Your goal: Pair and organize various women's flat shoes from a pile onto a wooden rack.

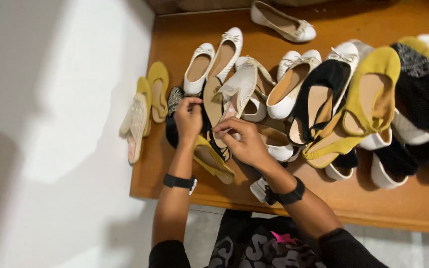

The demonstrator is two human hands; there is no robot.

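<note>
Shoes (214, 106) lie heaped across a wooden table (353, 198), and both hands work at one dark flat with a tan insole in the pile's left part, between a white pair (212, 62) behind it and a yellow flat (213, 161) near the table's front edge. Left hand (188, 119) reaches forward with the forearm straight up from the lower edge, wrist bent slightly, fingers curled and pressed together over the shoe's left rim, seemingly pinching it, though the fingertips are hidden behind the knuckles. Right hand (244, 141) comes in at a slant from the lower right, palm down, fingers bunched with the tips closed on the insole edge just beside a white slingback (239, 89). Each wrist wears a black band (178, 181). The hands sit close together, not touching. To the right, a black flat (319, 94) and a mustard one (371, 94) lean on others; two pale slippers (140, 121) rest at the table's left edge against a white wall (50, 124).
</note>
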